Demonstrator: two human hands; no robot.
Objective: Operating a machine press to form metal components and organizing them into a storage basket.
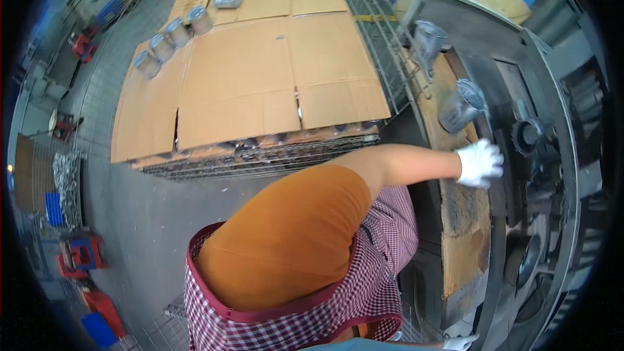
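Factory workshop, bare and hard-used

The place looked like a factory workshop. Its bare grey floor (149, 227) ran under a wire-mesh cage (260, 164) topped with flattened cardboard (240, 68), where metal cylinders (177, 32) stood in a row. On the right, a grimy metal workstation (478, 24) bore silvery metal vessels (459, 112) and blackened parts (528, 136). Farther off at the left, a heap of small silvery pieces (66, 182) lay beside a blue bin (54, 210).

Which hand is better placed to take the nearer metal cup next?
Likely the left hand: it's close to the nearer metal cup, while the right hand is farther, at the picture's lower edge.
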